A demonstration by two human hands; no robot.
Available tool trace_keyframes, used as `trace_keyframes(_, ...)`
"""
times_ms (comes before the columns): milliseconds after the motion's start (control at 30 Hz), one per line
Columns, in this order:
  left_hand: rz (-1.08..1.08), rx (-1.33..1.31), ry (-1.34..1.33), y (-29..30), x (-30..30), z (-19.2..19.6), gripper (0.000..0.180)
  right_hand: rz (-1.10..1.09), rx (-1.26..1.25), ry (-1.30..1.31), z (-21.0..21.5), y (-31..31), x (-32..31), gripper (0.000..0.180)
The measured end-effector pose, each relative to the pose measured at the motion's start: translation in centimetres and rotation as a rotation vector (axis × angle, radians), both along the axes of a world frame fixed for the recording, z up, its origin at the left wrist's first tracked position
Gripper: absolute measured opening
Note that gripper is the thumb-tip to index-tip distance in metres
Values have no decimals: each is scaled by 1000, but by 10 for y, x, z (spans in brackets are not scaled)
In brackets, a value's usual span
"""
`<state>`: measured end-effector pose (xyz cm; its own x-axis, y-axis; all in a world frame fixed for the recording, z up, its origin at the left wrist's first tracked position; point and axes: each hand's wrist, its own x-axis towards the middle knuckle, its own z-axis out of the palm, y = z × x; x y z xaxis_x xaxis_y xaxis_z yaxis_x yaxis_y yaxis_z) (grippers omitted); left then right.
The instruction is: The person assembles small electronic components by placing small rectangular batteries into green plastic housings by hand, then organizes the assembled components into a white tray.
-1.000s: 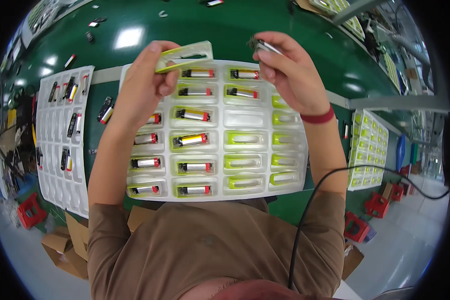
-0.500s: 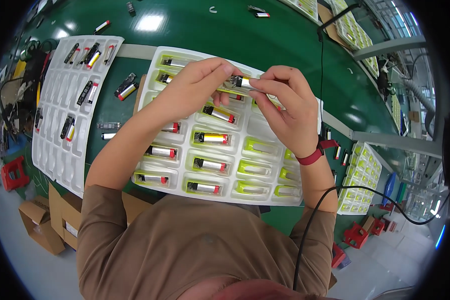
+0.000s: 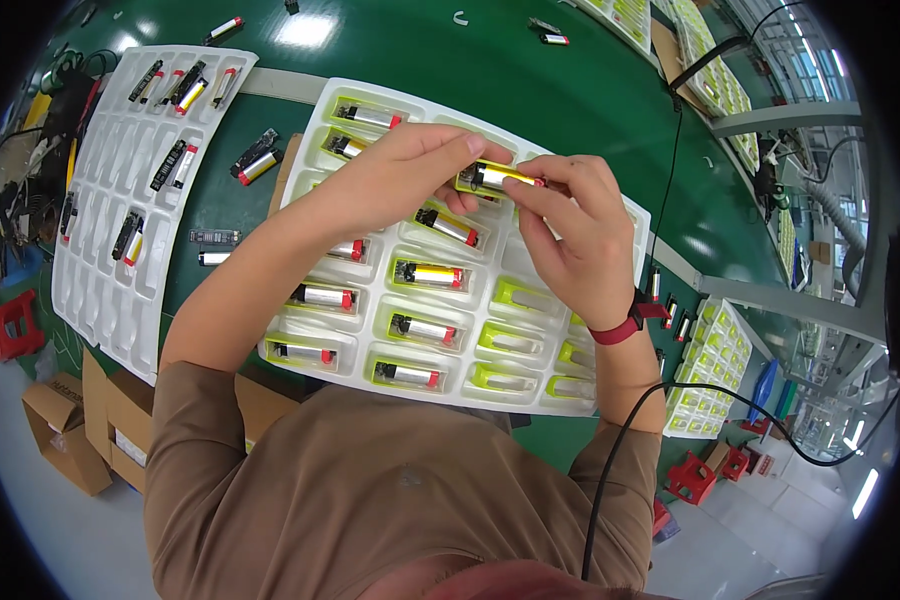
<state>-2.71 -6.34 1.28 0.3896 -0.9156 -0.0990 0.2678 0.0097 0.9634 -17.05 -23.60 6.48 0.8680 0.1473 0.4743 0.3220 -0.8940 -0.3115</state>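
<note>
Over the upper middle of a white moulded tray [image 3: 450, 402], both hands meet at one yellow-green plastic shell [image 3: 464, 183] holding a silver, red-ended battery cell [image 3: 492, 178]. My left hand [image 3: 410, 175] pinches the shell at its left end, the fingertips partly hidden behind it. With thumb and forefinger, my right hand [image 3: 580, 225] grips the cell near its right end. Below them, the tray's left and middle columns carry shells with cells and dark circuit parts, such as a filled shell [image 3: 407, 375]. Shells without cells, like one empty shell [image 3: 511, 340], lie in the right columns.
A second white tray [image 3: 95, 270] at the left carries loose cells and black circuit boards. Between the trays lie a loose cell [image 3: 260, 167] and a clear part [image 3: 215, 237]. Another tray [image 3: 708, 370] stands right. A black cable [image 3: 730, 388] crosses by my right arm.
The cell now lies along the shell between my hands, with its red end showing. My right hand has shifted slightly down. The whole view has moved a little.
</note>
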Motion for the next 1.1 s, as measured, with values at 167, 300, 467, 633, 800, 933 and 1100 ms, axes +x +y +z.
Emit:
trace_keyframes(167,12,0,19,-1,-1,-6,45,31,-38,31,2,5,0,32)
trace_keyframes(300,22,0,46,-1,-2,-6,43,-8,-105,43,-1,10,-4,29)
trace_keyframes(467,2,-36,1,1,-4,-4,34,-32,-228,-38,-5,12,-5,28)
trace_keyframes(633,2,-38,-27,3,-2,2,33,-49,-112,-73,-8,0,-10,31)
trace_keyframes(800,22,-58,-50,0,-6,2,34,-216,811,245,-26,-16,-6,35)
trace_keyframes(933,33,-25,-74,-1,-7,-1,35,-159,964,349,-29,-18,-1,28)
trace_keyframes(1100,91,44,-162,-2,-5,-4,37,-182,1009,341,-30,-15,1,23)
